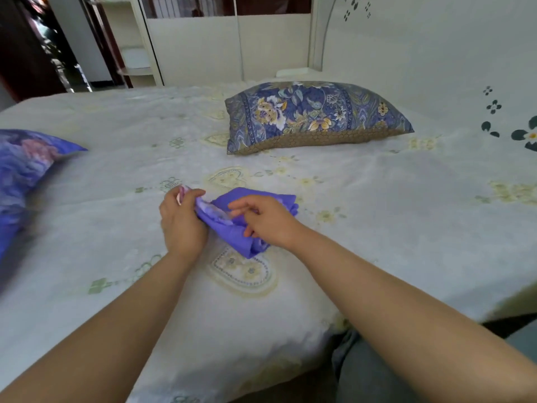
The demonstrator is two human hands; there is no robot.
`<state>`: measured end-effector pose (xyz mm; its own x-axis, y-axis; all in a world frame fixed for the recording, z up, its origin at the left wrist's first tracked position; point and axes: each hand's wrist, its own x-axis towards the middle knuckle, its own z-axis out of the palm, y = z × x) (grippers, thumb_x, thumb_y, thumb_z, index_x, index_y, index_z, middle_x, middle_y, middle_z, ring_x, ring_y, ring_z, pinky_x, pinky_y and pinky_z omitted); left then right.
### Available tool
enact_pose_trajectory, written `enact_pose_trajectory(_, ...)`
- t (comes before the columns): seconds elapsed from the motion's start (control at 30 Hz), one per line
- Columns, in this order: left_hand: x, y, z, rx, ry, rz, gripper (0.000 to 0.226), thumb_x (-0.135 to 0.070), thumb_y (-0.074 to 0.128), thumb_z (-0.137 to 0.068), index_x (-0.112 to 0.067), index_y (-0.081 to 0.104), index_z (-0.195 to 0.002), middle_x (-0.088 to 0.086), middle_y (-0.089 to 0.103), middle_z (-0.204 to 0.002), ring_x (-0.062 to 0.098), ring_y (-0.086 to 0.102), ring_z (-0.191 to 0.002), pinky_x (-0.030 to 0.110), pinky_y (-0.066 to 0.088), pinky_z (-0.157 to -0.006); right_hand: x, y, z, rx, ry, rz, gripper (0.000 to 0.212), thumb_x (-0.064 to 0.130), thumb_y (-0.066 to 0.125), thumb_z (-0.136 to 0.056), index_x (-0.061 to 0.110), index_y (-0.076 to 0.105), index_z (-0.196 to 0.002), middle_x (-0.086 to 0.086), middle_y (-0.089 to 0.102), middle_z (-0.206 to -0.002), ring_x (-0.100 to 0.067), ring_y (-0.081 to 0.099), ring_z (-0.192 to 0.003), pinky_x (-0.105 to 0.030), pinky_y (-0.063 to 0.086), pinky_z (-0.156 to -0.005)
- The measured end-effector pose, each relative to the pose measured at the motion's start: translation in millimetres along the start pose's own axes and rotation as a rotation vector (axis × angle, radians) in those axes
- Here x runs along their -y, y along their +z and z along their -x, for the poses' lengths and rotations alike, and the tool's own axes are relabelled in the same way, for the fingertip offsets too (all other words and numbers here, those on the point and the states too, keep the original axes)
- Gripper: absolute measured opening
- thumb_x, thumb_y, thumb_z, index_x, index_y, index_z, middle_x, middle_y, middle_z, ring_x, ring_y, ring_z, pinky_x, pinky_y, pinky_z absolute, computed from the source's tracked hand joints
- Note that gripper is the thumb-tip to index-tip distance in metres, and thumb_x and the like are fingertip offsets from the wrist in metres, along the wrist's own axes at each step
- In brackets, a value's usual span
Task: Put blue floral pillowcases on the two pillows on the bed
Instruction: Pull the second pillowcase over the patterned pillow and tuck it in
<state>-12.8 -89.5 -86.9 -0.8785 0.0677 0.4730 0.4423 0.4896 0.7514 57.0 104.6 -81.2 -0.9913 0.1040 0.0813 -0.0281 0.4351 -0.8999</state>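
Both hands work a folded pillowcase (247, 219) on the bed (377, 228). Left hand (181, 225) is clamped on the case's left end, fingers curled over a bunched edge where a pale floral print shows. Right hand (263, 221) lies over the case's right half with fingers loosely bent; the thumb seems tucked against the cloth near the lower fold, but whether it truly pinches a layer cannot be told, as the fingers are a little blurred.

Beyond the hands, well apart toward the headboard (436, 53), a pillow (313, 116) lies flat in a darker blue floral cover with a tan honeycomb band along its near edge. Far off to the left of the left hand, at the frame's edge, lies a second pillow (26, 170) in a bright blue-violet floral print like the cloth in hand.

By my reading, the step is unfolding this case and finding its open mouth; the left pillow looks already dressed, so the far pillow would be the one remaining. Next, the hands need to separate the layers, shake the case out flat, and locate the open hem. Then the far pillow must be drawn close, since it lies out of easy reach, and fed in corner first.
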Motion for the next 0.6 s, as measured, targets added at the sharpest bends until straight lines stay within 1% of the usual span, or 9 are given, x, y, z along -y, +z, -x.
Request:
enact_pose_trajectory(0.07,19.4,-25.1,-0.8,-0.103,0.050,-0.087,0.044,0.004,0.053,-0.079,-0.022,0.077,-0.106,0.012,0.054,-0.145,0.041,0.045,-0.133,0.052,0.040,-0.104,-16.7,-3.5,-4.2,-0.137,0.041,0.159,0.047,0.001,0.047,-0.095,0.023,0.072,-0.127,0.003,0.071,-0.128,-0.022,0.070,-0.108,-0.035,0.055,-0.094)
enact_pose_trajectory(0.13,27.9,-32.3,-3.5,-0.117,0.130,-0.110,0.051,0.010,0.048,-0.071,-0.020,0.076,-0.101,0.009,0.062,-0.135,0.038,0.056,-0.122,0.048,0.045,-0.099,-41.9,-11.9,-7.8,-0.149,0.043,0.347,0.051,0.004,0.060,-0.090,0.024,0.068,-0.137,0.000,0.062,-0.141,-0.020,0.060,-0.130,-0.036,0.051,-0.104)
enact_pose_trajectory(0.17,23.9,-31.8,-3.9,-0.044,0.155,-0.076,0.048,0.007,0.050,-0.075,-0.020,0.076,-0.105,0.008,0.065,-0.129,0.036,0.060,-0.117,0.046,0.046,-0.098,-54.2,-13.1,-10.0,-0.117,0.015,0.406,0.056,0.009,0.070,-0.088,0.023,0.065,-0.141,-0.004,0.058,-0.143,-0.022,0.057,-0.133,-0.038,0.050,-0.108)
enact_pose_trajectory(0.23,8.5,-22.7,0.0,0.272,0.180,-0.078,0.031,-0.020,0.062,-0.089,-0.026,0.072,-0.118,0.002,0.068,-0.123,0.030,0.063,-0.114,0.041,0.048,-0.097,-70.6,-8.8,-11.6,-0.134,0.015,0.545,0.060,0.031,0.083,-0.083,0.029,0.065,-0.140,-0.008,0.055,-0.134,-0.027,0.061,-0.123,-0.041,0.051,-0.106)
enact_pose_trajectory(0.3,1.7,-7.5,9.2,0.632,0.246,-0.271,0.055,-0.063,0.071,-0.084,-0.033,0.066,-0.130,-0.002,0.065,-0.124,0.023,0.061,-0.114,0.041,0.049,-0.094,-72.3,-1.4,-8.5,-0.217,0.072,0.639,0.046,0.045,0.081,-0.083,0.034,0.070,-0.126,-0.007,0.054,-0.123,-0.030,0.064,-0.105,-0.041,0.054,-0.094)
enact_pose_trajectory(0.37,4.6,6.0,19.4,0.814,0.295,-0.473,0.076,-0.080,0.072,-0.071,-0.036,0.065,-0.132,-0.002,0.059,-0.127,0.023,0.059,-0.112,0.042,0.051,-0.089,-66.2,4.2,-6.8,-0.298,0.114,0.612,0.029,0.043,0.072,-0.090,0.030,0.071,-0.115,-0.006,0.062,-0.116,-0.031,0.067,-0.096,-0.041,0.054,-0.085)
enact_pose_trajectory(0.4,7.7,9.6,23.2,0.820,0.337,-0.531,0.069,-0.077,0.074,-0.071,-0.036,0.068,-0.127,-0.001,0.058,-0.125,0.025,0.060,-0.109,0.042,0.052,-0.084,-61.8,6.4,-6.7,-0.360,0.142,0.528,0.025,0.041,0.068,-0.094,0.026,0.069,-0.114,-0.005,0.067,-0.111,-0.031,0.068,-0.096,-0.040,0.053,-0.084)
enact_pose_trajectory(0.5,6.9,13.4,20.1,0.705,0.373,-0.567,0.021,-0.044,0.063,-0.093,-0.027,0.076,-0.094,0.003,0.062,-0.103,0.032,0.067,-0.090,0.037,0.050,-0.068,-47.0,7.4,-0.6,-0.634,0.221,0.116,0.026,0.040,0.053,-0.103,0.016,0.056,-0.112,-0.007,0.070,-0.100,-0.033,0.068,-0.095,-0.042,0.051,-0.084)
enact_pose_trajectory(0.6,9.3,8.5,6.4,0.514,0.190,-0.368,0.024,-0.028,0.054,-0.094,-0.019,0.067,-0.077,0.002,0.066,-0.077,0.030,0.064,-0.073,0.034,0.046,-0.063,-26.7,17.5,16.0,-0.816,0.098,-0.065,0.027,0.039,0.046,-0.108,0.013,0.048,-0.112,-0.010,0.063,-0.101,-0.028,0.063,-0.091,-0.041,0.050,-0.084)
